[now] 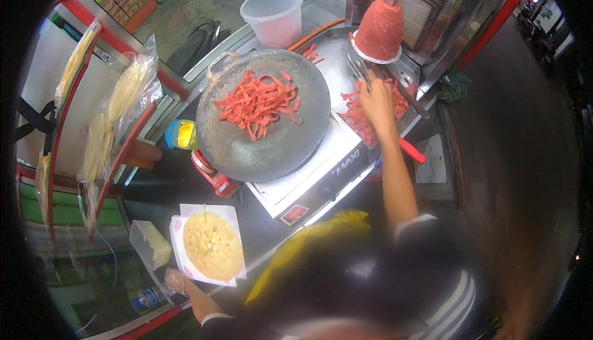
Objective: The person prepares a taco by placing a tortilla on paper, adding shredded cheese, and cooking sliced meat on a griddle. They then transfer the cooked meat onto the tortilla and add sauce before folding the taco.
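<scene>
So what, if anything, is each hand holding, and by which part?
Right hand: metal tongs, by the end nearer the person. Left hand: cannot tell whether it holds anything.

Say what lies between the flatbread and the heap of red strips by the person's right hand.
In the head view, the stove with its round pan lies between the flatbread and the heap, plus some dark counter.
</scene>
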Demonstrator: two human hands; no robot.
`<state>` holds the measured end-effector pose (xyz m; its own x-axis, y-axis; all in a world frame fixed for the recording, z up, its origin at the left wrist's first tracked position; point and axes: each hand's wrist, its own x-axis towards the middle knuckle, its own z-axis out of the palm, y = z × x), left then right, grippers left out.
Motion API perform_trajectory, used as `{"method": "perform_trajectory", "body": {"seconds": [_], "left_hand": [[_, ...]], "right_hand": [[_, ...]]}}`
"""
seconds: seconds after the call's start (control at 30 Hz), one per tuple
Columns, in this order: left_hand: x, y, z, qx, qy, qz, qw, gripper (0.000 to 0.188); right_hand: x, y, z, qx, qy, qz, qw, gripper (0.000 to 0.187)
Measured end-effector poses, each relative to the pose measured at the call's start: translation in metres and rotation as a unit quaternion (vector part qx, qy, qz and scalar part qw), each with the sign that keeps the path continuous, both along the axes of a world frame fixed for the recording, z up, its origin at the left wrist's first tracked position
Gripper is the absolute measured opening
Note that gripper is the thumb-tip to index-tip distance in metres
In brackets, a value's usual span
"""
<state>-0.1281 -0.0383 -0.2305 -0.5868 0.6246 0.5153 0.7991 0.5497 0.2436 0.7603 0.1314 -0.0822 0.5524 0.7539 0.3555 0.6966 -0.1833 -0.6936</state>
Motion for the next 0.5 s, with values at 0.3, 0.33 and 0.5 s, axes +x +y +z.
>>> {"method": "perform_trajectory", "body": {"seconds": [0.3,0.33,0.5], "left_hand": [[-0.005,0.002,-0.006,-0.002,0.004,0.000,1.000,0.035],[-0.006,0.002,-0.006,-0.002,0.004,-0.002,1.000,0.035],[-0.008,-0.002,-0.007,-0.005,0.003,-0.003,1.000,0.034]], "right_hand": [[-0.011,-0.021,0.006,0.043,0.027,-0.004,0.999,0.035],[-0.013,-0.026,0.010,0.053,0.022,-0.001,0.998,0.035],[-0.027,-0.065,0.035,0.010,0.028,0.002,1.000,0.033]]}}
